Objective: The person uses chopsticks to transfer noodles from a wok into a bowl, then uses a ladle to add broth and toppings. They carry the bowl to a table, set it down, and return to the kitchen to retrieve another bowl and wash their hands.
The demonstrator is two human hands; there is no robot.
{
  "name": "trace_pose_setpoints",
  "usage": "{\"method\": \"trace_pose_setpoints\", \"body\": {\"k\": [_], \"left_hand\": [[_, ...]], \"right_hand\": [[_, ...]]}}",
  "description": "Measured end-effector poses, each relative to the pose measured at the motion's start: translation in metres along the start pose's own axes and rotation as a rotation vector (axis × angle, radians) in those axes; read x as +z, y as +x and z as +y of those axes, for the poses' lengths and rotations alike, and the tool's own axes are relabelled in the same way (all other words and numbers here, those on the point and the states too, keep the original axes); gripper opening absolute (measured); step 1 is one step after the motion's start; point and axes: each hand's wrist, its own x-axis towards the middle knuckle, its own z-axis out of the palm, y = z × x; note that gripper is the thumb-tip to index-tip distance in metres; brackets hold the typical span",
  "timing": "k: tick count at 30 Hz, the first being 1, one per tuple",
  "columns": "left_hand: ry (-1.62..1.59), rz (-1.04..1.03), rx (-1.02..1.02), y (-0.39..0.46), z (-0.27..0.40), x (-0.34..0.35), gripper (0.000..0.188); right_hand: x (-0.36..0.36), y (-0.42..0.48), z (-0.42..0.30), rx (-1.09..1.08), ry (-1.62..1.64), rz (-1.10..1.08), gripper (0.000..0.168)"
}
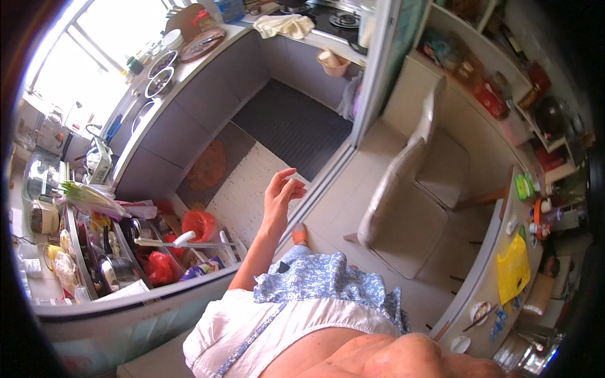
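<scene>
My left hand [283,186] reaches out in front of me over the kitchen doorway, its fingers loosely bent and apart, with nothing in them. Below it runs the metal sliding-door track [326,177], with speckled floor tiles [253,182] on the kitchen side. My right hand is out of view. A blue patterned cloth garment [326,279] hangs at my waist, and one foot [299,234] shows beside the track. Left of my forearm stands a shelf rack [127,236] with bags and kitchenware in it. A red plastic-lined bin [198,226] is just behind that rack.
Bowls [160,81] and a round wooden board [203,44] line the left counter. A cloth [283,26] lies near the gas stove [345,20]. A dark mat [295,125] covers the far floor. Chairs [406,227] and a table with a yellow bag [514,269] stand at right.
</scene>
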Motion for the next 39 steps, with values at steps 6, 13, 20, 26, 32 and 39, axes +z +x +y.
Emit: {"method": "trace_pose_setpoints", "body": {"k": [6,13,20,26,32,39], "left_hand": [[-0.265,0.183,0.020,0.068,0.041,-0.118,0.026],[-0.371,0.377,0.035,0.115,0.067,-0.194,0.034],[-0.471,0.434,-0.082,0.185,0.056,-0.231,0.037],[-0.493,0.649,0.027,0.302,0.059,-0.308,0.033],[-0.576,0.575,0.137,0.450,0.122,-0.314,0.029],[-0.501,0.585,0.147,0.584,0.154,-0.346,0.030]], "right_hand": [[0.054,-0.056,-0.178,-0.281,0.120,-0.349,0.040],[0.114,-0.118,-0.383,-0.622,0.118,-0.923,0.035],[0.186,-0.155,-0.552,-0.849,-0.006,-1.232,0.031],[0.274,-0.125,-0.783,-0.988,0.123,-1.147,0.023],[0.132,-0.039,-1.142,-1.146,0.779,-0.775,0.023],[-0.066,0.049,-1.409,-1.365,1.021,0.080,0.019]]}}
